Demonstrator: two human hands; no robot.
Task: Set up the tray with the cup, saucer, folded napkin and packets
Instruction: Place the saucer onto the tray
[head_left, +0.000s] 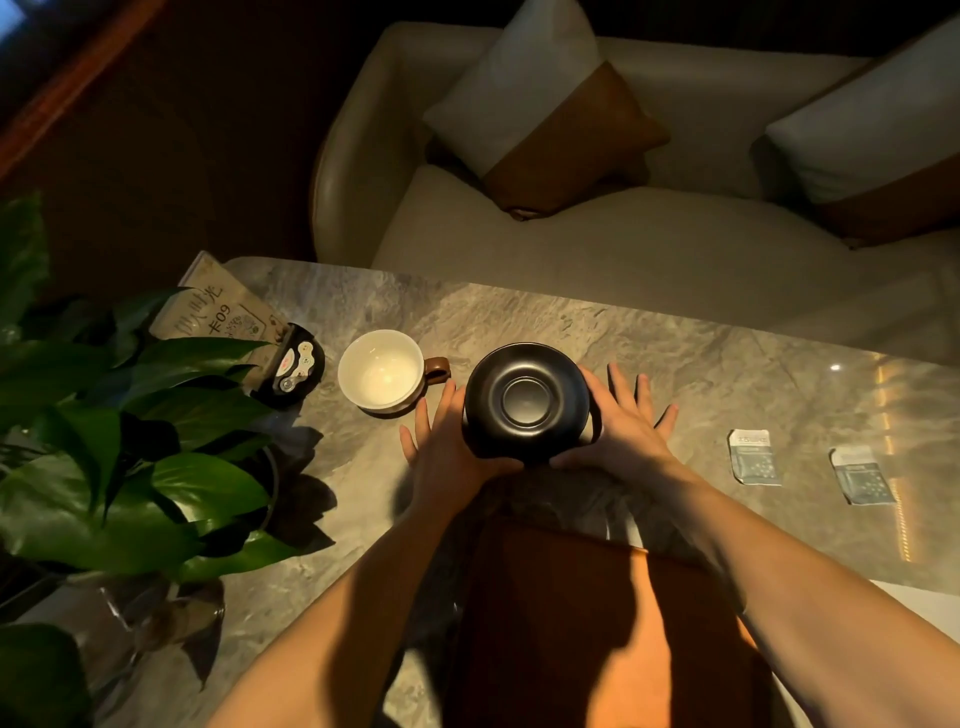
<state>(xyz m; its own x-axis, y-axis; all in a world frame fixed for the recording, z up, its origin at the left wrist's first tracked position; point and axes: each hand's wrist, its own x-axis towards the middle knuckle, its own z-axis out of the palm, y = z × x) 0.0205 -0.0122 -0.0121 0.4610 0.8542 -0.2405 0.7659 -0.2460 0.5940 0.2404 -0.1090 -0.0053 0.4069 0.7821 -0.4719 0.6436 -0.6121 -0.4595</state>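
The grey-brown veined stone table (675, 353) fills the middle of the view, its far edge running just in front of a cream upholstered sofa (571, 234). On the near side of the matte black round saucer (527, 400) lies the reddish-brown wooden tray (597, 623), its far edge just short of the saucer and partly crossed by both forearms. To the left of the saucer, a broad-leaved green plant (130, 441) crowds the table's left edge.

The saucer sits between the two hands, which hold it by the rim. The left hand (441, 447) presses against its left side and the right hand (623, 431) against its right side, thumbs curled round the near rim and fingers splayed flat. Whether the saucer rests on the stone or is lifted just clear, I cannot tell.

Just left of the saucer, apart from it, stands the white ceramic cup (382, 371) with a brown handle pointing toward the saucer. Well to the right of the saucer lie two small grey-blue paper packets (756, 457), side by side on bare stone.
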